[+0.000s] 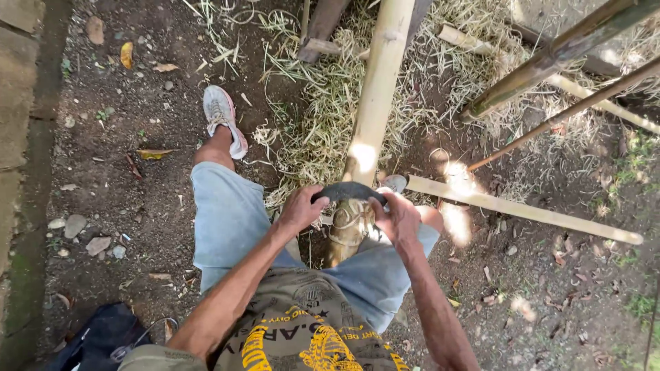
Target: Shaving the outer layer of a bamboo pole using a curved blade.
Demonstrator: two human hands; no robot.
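Note:
A thick pale bamboo pole (pixel 377 89) runs from between my knees up and away from me. Across its near end lies a dark curved blade (pixel 349 190). My left hand (pixel 300 208) grips the blade's left end and my right hand (pixel 397 216) grips its right end. The pole's near end (pixel 348 230) shows curled shavings under the blade. I sit with legs apart in light blue shorts.
Pale bamboo shavings (pixel 323 103) cover the dirt beside the pole. Thinner bamboo poles (pixel 522 209) lie and lean at the right. My left foot wears a pale shoe (pixel 221 117). A black bag (pixel 103 336) sits bottom left. Stone edging (pixel 17 82) borders the left.

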